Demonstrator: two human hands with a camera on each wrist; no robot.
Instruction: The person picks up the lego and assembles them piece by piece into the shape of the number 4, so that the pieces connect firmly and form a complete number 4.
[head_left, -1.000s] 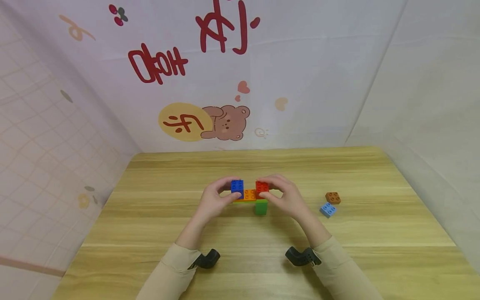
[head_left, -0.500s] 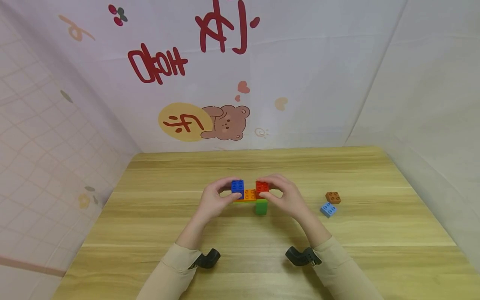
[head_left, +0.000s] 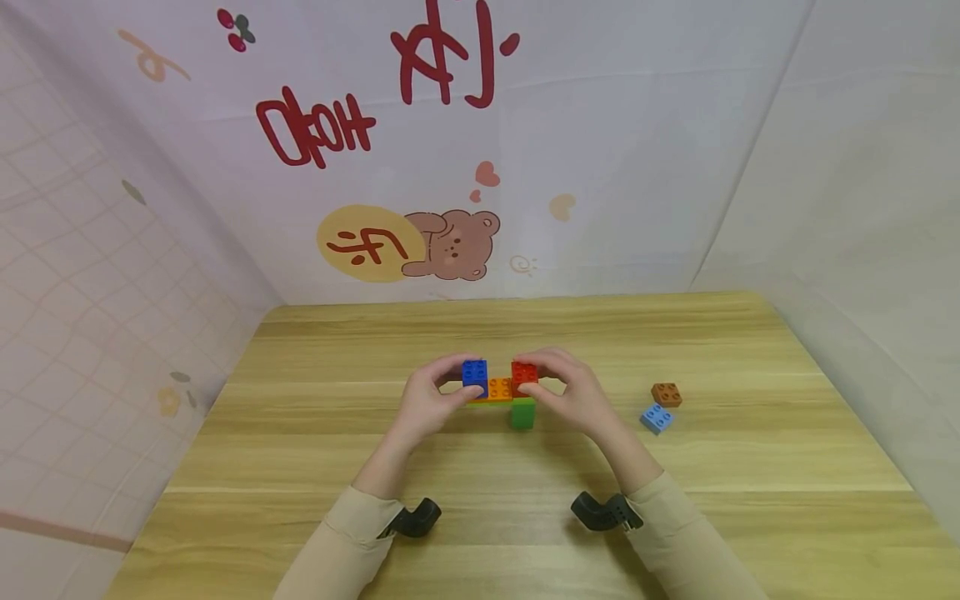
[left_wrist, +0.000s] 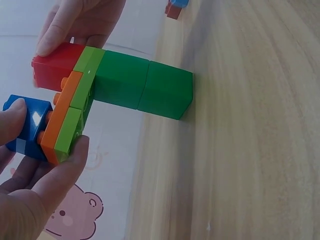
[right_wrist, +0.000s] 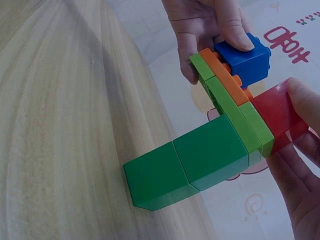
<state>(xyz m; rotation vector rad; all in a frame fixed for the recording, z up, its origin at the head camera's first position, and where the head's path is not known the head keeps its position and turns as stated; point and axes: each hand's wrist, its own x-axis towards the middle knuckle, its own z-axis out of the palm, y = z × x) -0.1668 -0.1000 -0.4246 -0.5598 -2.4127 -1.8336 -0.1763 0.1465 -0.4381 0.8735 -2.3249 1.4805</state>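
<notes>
My left hand (head_left: 424, 406) pinches a blue toy brick (head_left: 475, 380) over the left end of an orange piece (head_left: 500, 389); studs show between the two. Its index finger touches the light green layer (left_wrist: 69, 134) underneath in the left wrist view. With thumb and fingers, my right hand (head_left: 576, 397) grips a red brick (head_left: 524, 379) at the right end, beside the orange piece. Below that end, two dark green bricks (right_wrist: 212, 152) form a single column reaching down to the table. The left end overhangs without support.
A brown brick (head_left: 666, 395) and a light blue brick (head_left: 657, 419) lie close together on the wooden table (head_left: 750, 467) to the right. A printed white cloth (head_left: 622, 150) hangs behind the table. Each wrist carries a black mount (head_left: 417, 517).
</notes>
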